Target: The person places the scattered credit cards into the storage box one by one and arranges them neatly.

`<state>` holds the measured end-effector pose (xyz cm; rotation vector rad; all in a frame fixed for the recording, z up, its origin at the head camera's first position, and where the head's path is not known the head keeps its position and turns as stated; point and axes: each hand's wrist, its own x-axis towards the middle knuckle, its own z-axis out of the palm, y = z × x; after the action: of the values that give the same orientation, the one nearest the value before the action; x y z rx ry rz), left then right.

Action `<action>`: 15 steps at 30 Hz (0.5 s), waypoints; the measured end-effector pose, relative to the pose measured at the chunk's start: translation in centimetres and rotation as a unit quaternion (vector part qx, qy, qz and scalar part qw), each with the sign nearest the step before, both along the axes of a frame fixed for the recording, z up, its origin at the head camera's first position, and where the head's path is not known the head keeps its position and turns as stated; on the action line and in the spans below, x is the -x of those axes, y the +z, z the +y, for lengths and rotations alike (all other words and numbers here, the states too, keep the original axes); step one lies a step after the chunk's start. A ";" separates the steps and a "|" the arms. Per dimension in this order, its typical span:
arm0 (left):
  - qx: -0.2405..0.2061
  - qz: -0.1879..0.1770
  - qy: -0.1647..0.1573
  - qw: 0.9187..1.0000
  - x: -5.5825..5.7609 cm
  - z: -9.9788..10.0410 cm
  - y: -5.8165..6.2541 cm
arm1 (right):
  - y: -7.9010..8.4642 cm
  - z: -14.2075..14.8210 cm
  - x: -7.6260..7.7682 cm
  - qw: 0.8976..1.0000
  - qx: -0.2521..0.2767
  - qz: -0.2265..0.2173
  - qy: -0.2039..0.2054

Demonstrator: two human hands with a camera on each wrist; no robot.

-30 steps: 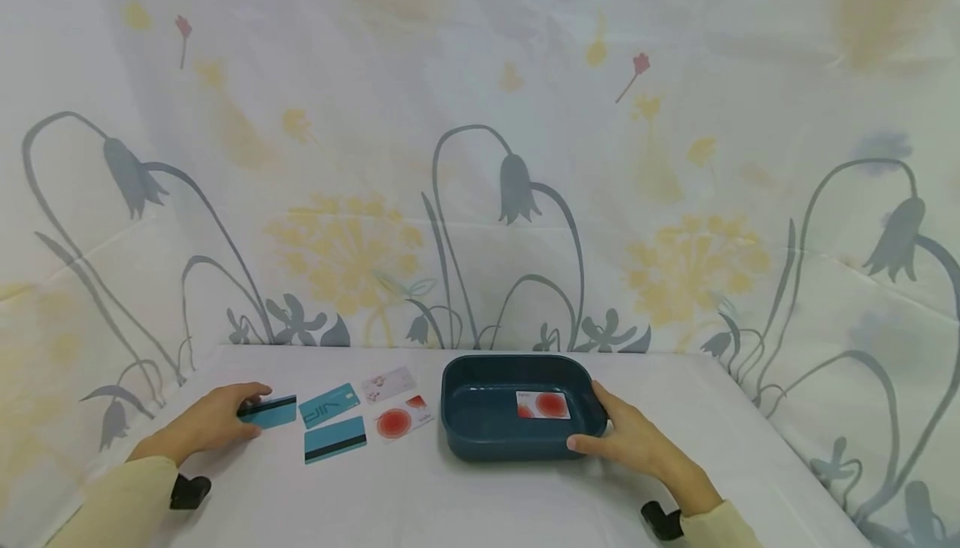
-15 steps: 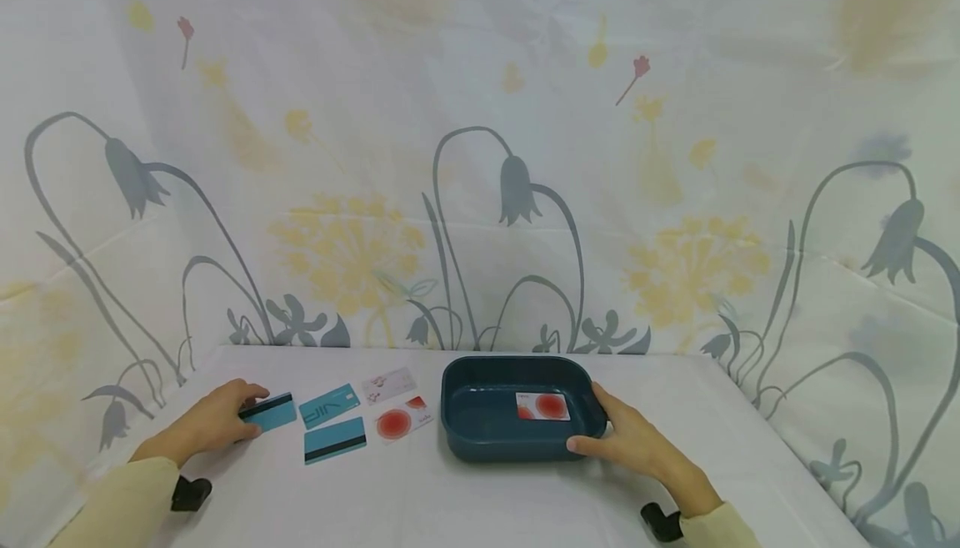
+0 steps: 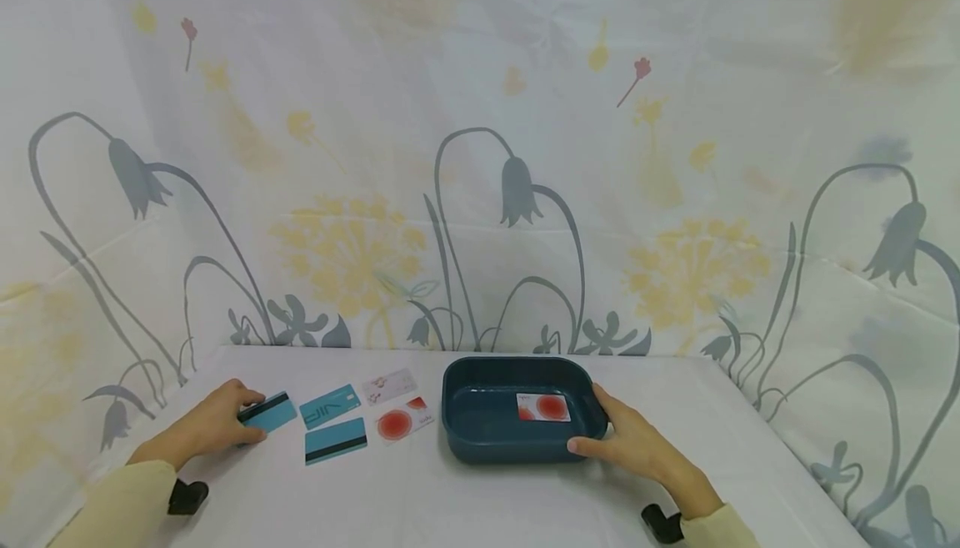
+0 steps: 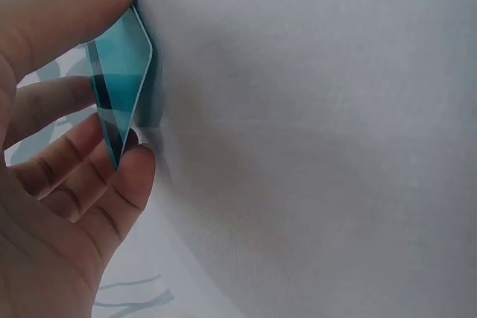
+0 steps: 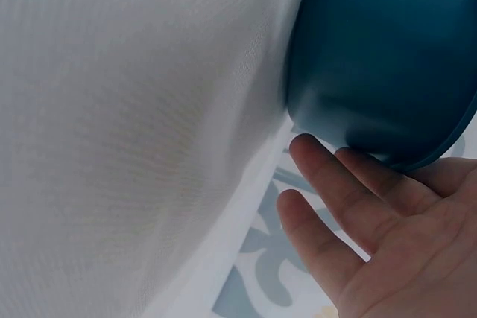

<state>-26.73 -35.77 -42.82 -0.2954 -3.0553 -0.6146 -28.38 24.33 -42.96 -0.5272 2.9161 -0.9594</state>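
Observation:
My left hand [image 3: 206,427] pinches a teal card [image 3: 273,414] with a black stripe. In the left wrist view the thumb presses one edge of this card [image 4: 123,72] and fingers bear on the far side; it is tilted against the white cloth. My right hand [image 3: 637,439] holds the right end of a dark teal rectangular container [image 3: 487,450], thumb on the front wall, fingers along the right side. Up close in the right wrist view, several fairly straight fingers lie beside the container wall [image 5: 373,72]; the thumb is hidden there. A white-and-red card [image 3: 543,407] lies inside the container.
Several cards lie flat between my left hand and the container: a teal one with lettering [image 3: 330,405], a striped teal one [image 3: 336,441], a pale floral one [image 3: 390,385] and a red-circle one [image 3: 405,421]. A flower-printed curtain [image 3: 480,156] hangs behind the white table [image 3: 480,506].
The teal card in my left hand has turned to a steeper slant, with the fingers shifting slightly on it. My right hand and the container stay put.

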 end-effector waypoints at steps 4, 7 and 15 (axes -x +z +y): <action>-0.001 -0.011 0.003 1.000 0.1 -0.1 0.0 | 0.0 0.0 0.0 1.000 -0.001 0.004 0.001; 0.000 -0.020 0.008 1.000 0.0 -0.1 0.0 | -0.1 0.0 0.1 1.000 0.001 -0.002 0.001; 0.011 -0.010 0.010 1.000 0.0 0.1 -0.1 | 0.0 0.0 0.1 1.000 -0.005 0.002 -0.002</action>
<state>-26.76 -35.71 -42.92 -0.2596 -3.0825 -0.5880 -28.45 24.33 -42.96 -0.5241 2.9259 -0.9450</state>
